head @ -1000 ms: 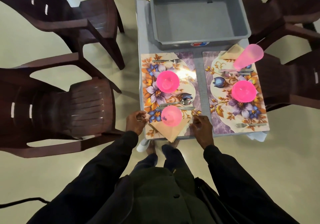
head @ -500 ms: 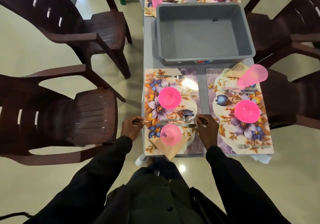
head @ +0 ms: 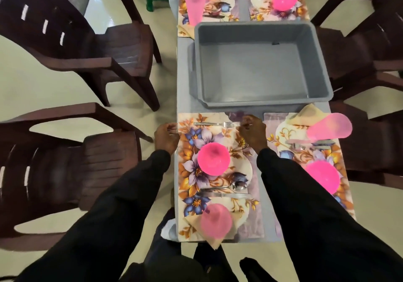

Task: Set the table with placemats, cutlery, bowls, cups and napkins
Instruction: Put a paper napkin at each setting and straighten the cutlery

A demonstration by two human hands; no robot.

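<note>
Head view, entries left to right.

- A brown chair (head: 91,166) stands off the left side of the table (head: 183,85).
- Left hand (head: 166,137): the fingers are curled onto the left edge of the floral placemat (head: 189,157), near its far corner. We read this as a pinch on that edge.
- On the placemat, far to near:
  - a fork (head: 214,124) lies crosswise;
  - a pink bowl (head: 213,161) sits at centre;
  - a spoon (head: 226,187) and a knife (head: 222,194) lie side by side;
  - a pink cup (head: 216,220) stands on a folded napkin (head: 216,241), which overhangs the near table edge.
- Right hand (head: 253,133): the fingers are curled at the placemat's far right corner, just beside the fork tines. We cannot tell whether it grips the mat, the fork or nothing.
- The hands are well apart, one at each side of the placemat.
- A grey tub (head: 250,67) sits on the table beyond both hands.
- Further right, a second placemat (head: 272,126) carries a second bowl (head: 322,177), a second cup (head: 329,129) and a second napkin (head: 307,117).
</note>
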